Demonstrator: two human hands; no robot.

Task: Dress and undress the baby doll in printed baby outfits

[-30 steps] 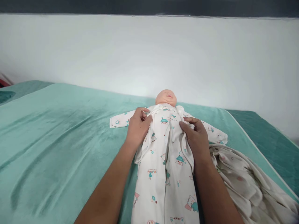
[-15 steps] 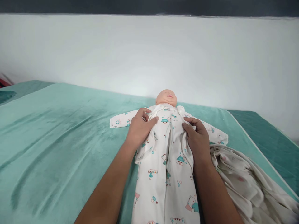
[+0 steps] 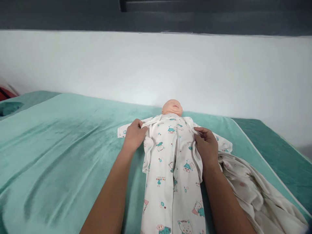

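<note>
A baby doll (image 3: 172, 108) lies on its back, head toward the wall, in white baby clothes (image 3: 159, 191) printed with cats and little houses. My left hand (image 3: 135, 135), beside the doll's shoulder, is closed on a white strap (image 3: 152, 121) stretched out from the top of the bib-like front. At the other side of the chest, my right hand (image 3: 207, 143) pinches a thin white strap or cloth edge; its fingers partly hide which. The two printed sleeves spread outward behind my hands.
A crumpled off-white cloth (image 3: 253, 191) lies to the right, close to my right forearm. Under everything is a wrinkled teal bedcover (image 3: 73, 156), with a darker green cover (image 3: 275, 139) at the right. A white wall (image 3: 97, 65) stands behind the doll's head.
My left hand has moved outward to the left, drawing the white strap away from the chest. My right hand stays near the same spot. The view has tilted up slightly.
</note>
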